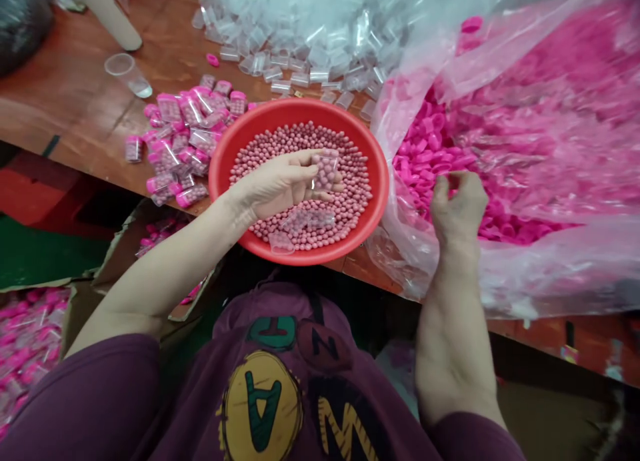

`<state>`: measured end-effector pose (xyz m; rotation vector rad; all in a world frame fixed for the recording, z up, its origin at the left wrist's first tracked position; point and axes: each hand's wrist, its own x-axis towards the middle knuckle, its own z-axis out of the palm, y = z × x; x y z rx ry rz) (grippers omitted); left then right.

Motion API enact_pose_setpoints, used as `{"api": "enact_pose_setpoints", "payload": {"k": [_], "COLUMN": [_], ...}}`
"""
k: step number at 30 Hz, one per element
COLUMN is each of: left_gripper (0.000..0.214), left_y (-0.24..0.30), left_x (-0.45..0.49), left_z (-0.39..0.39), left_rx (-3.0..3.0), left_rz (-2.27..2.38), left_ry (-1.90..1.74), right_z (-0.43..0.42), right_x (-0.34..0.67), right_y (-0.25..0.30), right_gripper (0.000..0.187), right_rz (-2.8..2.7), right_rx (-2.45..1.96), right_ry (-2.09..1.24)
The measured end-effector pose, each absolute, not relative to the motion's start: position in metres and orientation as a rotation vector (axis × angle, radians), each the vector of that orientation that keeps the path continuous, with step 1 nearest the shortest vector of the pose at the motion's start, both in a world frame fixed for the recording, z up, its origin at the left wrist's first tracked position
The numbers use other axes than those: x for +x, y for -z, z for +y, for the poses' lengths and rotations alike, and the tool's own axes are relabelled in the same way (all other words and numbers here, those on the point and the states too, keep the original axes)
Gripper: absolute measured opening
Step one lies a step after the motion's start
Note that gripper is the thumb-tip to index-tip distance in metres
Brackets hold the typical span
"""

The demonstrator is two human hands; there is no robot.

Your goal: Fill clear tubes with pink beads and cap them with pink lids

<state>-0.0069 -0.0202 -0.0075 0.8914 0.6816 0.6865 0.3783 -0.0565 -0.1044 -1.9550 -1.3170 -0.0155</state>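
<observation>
My left hand (pixel 283 181) grips a small clear plastic container (pixel 327 170) filled with pink beads, held above the red basin (pixel 220 161). Pink beads (pixel 345 211) cover the basin's bottom, and several clear containers (pixel 310 220) lie on them. Over on the right, my right hand (pixel 459 201) is at the edge of a heap of bright pink caps (pixel 430 141) in an open plastic bag (pixel 530 274). Its fingers are curled together, and whatever they hold, if anything, is hidden from me.
Left of the basin lies a pile of filled, pink-capped containers (pixel 183 138). A clear cup (pixel 127 73) stands farther left on the wooden table (pixel 85 121). Loose clear containers (pixel 300 54) spread behind the basin. Below the table edge are cardboard boxes (pixel 83 314) of capped containers.
</observation>
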Motion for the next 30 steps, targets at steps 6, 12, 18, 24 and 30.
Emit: {"api": "enact_pose_setpoints", "payload": {"k": [6,12,18,24,30], "left_gripper": [0.028,0.019,0.006,0.01,0.007], "left_y": [0.017,0.017,0.02,0.025,0.026], "left_x": [-0.013,-0.014,-0.012,-0.016,-0.019], "left_z": [-0.03,-0.045,-0.049,-0.047,-0.046], "left_rx": [0.804,0.672,0.538,0.582,0.6], "left_rz": [0.552,0.637,0.727,0.687,0.688], "left_ry": [-0.676,-0.707,-0.752,-0.747,-0.711], "right_z": [-0.058,-0.064,-0.062,-0.065,-0.07], "right_x": [0.313,0.233,0.203,0.203,0.208], "right_y": [0.05,0.028,0.033,0.031,0.037], "right_gripper": [0.031,0.037,0.041,0.033,0.034], "right_rz": [-1.124,-1.535,-1.811,-2.033,-2.029], "right_rx": [-1.356,-1.219,-1.194,-1.222,-1.106], "right_ry": [-0.45,-0.721,-0.465,-0.265,-0.38]}}
